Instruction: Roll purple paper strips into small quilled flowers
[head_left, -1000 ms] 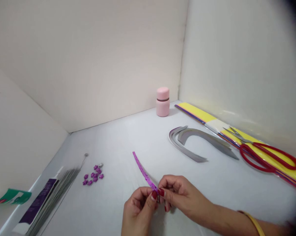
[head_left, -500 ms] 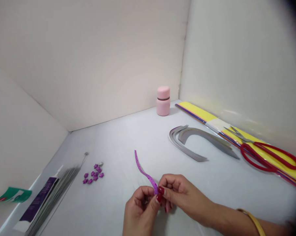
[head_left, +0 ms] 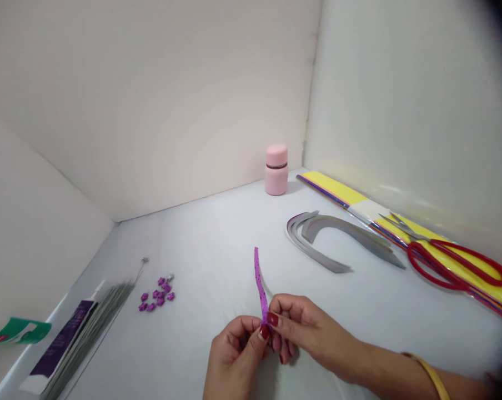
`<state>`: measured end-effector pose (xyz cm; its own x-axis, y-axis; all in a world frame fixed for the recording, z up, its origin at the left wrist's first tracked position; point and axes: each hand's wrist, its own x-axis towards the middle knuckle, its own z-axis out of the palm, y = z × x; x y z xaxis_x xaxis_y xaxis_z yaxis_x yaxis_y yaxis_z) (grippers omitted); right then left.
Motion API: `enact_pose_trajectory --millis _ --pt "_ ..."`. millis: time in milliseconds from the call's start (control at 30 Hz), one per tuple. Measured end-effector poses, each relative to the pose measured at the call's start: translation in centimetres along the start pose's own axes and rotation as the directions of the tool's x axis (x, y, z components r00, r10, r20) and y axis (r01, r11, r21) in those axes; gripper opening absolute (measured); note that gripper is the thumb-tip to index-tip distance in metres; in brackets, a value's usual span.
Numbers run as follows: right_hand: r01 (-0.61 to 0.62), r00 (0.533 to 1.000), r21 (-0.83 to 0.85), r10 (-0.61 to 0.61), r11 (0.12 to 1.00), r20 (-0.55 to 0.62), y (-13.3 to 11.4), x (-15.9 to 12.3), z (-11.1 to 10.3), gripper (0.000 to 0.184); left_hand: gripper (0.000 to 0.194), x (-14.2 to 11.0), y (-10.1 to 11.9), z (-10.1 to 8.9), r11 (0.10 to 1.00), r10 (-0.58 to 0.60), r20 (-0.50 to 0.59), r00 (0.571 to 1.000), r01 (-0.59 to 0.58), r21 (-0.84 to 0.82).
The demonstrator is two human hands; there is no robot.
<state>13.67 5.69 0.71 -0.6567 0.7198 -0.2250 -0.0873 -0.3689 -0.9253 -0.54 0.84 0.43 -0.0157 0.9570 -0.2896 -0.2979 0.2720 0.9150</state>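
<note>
A narrow purple glitter paper strip (head_left: 259, 280) stands up from my fingers, its free end pointing away from me above the white table (head_left: 217, 239). My left hand (head_left: 238, 355) and my right hand (head_left: 305, 330) meet low in the middle of the view. Both pinch the near end of the strip between thumb and fingertips. The folded end of the strip is hidden between my fingers. A yellow bangle (head_left: 432, 375) is on my right wrist.
Several small purple folded stars (head_left: 157, 297) lie to the left, beside a pack of grey strips with a purple label (head_left: 74, 336). A curved bundle of grey strips (head_left: 334, 236), red scissors (head_left: 451, 258) on a yellow strip pack (head_left: 338, 191), and a pink bottle (head_left: 276, 170) sit to the right and back.
The strip's free end has swung from pointing far-left to nearly upright. My fingers have kept pinching its near end and shifted slightly.
</note>
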Motion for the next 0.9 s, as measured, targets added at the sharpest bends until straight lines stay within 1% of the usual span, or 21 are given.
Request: enact_pose_trajectory --millis 133,233,300,433,500,700,833,900 --pt "-0.019 1.000 -0.001 0.019 1.000 -0.018 0.1 0.1 -0.1 0.029 0.026 -0.1 0.3 0.1 0.999 -0.001 0.007 1.000 0.001 0.053" --pt "-0.028 1.000 0.012 0.028 1.000 -0.010 0.0 0.1 0.0 0.029 0.026 -0.1 0.3 0.2 1.000 -0.008 0.024 1.000 0.008 0.010" --pt "-0.026 1.000 0.007 0.026 1.000 0.004 0.0 0.1 0.0 0.029 0.027 -0.1 0.3 0.3 1.000 -0.021 0.003 1.000 0.021 -0.018" --pt "-0.013 1.000 -0.039 0.013 0.999 0.004 -0.1 0.2 0.0 0.028 0.029 0.0 0.0 0.3 0.997 -0.067 -0.074 0.995 0.064 -0.045" --pt "-0.003 1.000 -0.065 0.004 0.998 0.006 -0.1 0.1 0.0 0.027 0.030 0.0 -0.2 0.2 0.995 -0.082 -0.087 0.993 0.076 -0.065" --pt "-0.010 1.000 -0.090 0.011 0.996 0.010 -0.2 0.1 0.2 0.028 0.034 0.3 -0.9 0.0 0.947 -0.226 -0.043 0.973 0.209 -0.242" --pt "-0.020 0.998 -0.066 0.024 0.998 0.055 -0.3 0.0 0.2 0.031 0.033 0.2 -0.8 0.0 0.923 -0.246 -0.001 0.969 0.233 -0.307" --pt "-0.016 0.997 -0.045 0.019 0.999 0.079 -0.2 0.0 0.1 0.030 0.033 0.2 -0.7 0.0 0.918 -0.248 0.003 0.969 0.236 -0.320"
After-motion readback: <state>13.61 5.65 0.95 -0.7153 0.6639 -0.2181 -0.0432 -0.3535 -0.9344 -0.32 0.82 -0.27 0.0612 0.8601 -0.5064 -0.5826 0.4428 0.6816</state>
